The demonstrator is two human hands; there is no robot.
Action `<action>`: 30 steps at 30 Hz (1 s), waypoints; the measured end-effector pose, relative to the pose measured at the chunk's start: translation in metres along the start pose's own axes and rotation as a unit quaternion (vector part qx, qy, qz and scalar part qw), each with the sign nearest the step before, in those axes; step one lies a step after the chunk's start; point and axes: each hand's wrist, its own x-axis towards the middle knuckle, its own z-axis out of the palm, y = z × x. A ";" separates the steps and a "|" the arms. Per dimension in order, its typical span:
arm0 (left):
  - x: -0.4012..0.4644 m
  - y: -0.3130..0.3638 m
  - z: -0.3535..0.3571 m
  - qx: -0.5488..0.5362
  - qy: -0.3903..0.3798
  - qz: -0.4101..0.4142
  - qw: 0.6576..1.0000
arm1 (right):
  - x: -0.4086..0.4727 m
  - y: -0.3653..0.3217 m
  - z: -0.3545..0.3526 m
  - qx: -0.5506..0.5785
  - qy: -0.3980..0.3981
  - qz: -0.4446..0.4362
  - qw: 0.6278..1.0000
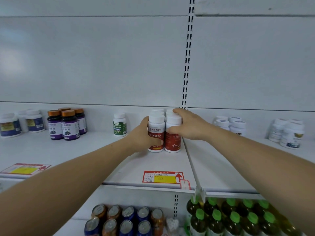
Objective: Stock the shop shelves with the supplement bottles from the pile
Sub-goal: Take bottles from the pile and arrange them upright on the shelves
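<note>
The red bottles stand upright on the white shelf, long axes vertical, white caps up, labels facing me, in two rows running back toward the rear panel. My left hand wraps the front left bottle, thumb across its label and fingers curled round its far side. My right hand lies over the front right bottle, fingers curled on the caps and thumb pressing its side, so both hands hold the block from either flank. The block sits just beside the shelf divider, behind a red and yellow price tag. To the left, apart, stand a green bottle, purple bottles with orange caps, and blue-labelled ones. To the right stand white bottles. On the shelf below are cans and green-capped drink bottles.
</note>
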 end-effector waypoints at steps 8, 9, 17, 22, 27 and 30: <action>-0.002 0.007 -0.004 0.052 0.015 0.014 0.998 | -0.011 -0.009 -0.011 -0.042 -0.003 -0.006 0.999; -0.002 0.008 -0.005 0.062 0.017 0.013 0.998 | -0.012 -0.010 -0.012 -0.051 -0.004 -0.007 0.999; -0.002 0.013 -0.008 0.083 0.012 0.016 0.996 | -0.013 -0.009 -0.011 -0.066 -0.016 -0.007 0.998; -0.004 0.012 -0.006 0.072 0.016 0.008 0.997 | -0.012 -0.007 -0.008 -0.058 -0.017 -0.008 0.998; -0.005 0.012 -0.007 0.085 0.017 0.002 0.996 | -0.010 -0.006 -0.008 -0.063 -0.014 0.000 0.998; -0.006 0.017 -0.008 0.098 0.015 0.019 0.995 | -0.009 -0.007 -0.011 -0.062 -0.014 0.005 0.998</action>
